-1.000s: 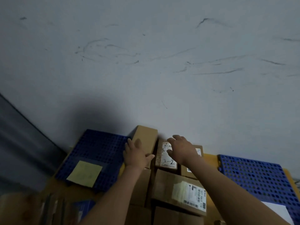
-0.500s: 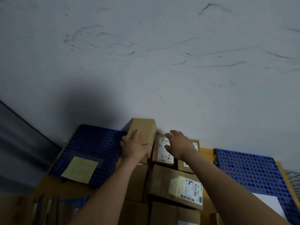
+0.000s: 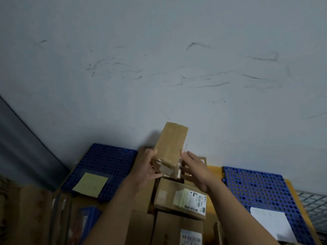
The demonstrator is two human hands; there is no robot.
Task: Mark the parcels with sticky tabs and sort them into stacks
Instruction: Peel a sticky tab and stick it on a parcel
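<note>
Nearest parcel [image 3: 177, 228]: brown cardboard at 6 o'clock, a barcode label on its top.
Labelled parcel [image 3: 166, 195]: just beyond it, with a white printed label and a pale tab towards its right end; it sits among other brown boxes.
Worktop [image 3: 214, 169]: a yellow-orange surface that carries the boxes and mats.
Left mat [image 3: 106, 160]: blue perforated plastic at 8 o'clock, a yellow sticky note [image 3: 90, 184] lying on its near part.
Right mat [image 3: 256, 188]: the same blue plastic at 4 o'clock, with a white sheet [image 3: 270, 221] on its near end.
Wire mesh [image 3: 313, 204]: at the right edge, past the right mat.
Left hand [image 3: 152, 167]: thumb on the held parcel's left edge, fingers curled under its near end.
Right hand [image 3: 194, 168]: thumb pressed to the parcel's right edge; the fingers are mostly hidden.
Held parcel [image 3: 170, 147]: a plain, long brown box gripped between both hands above the stack, its far end tilted up towards 12 o'clock.
Wall [image 3: 159, 68]: pale grey and scuffed with dark marks, filling the upper view; a darker panel [image 3: 21, 138] is at 9 o'clock.
</note>
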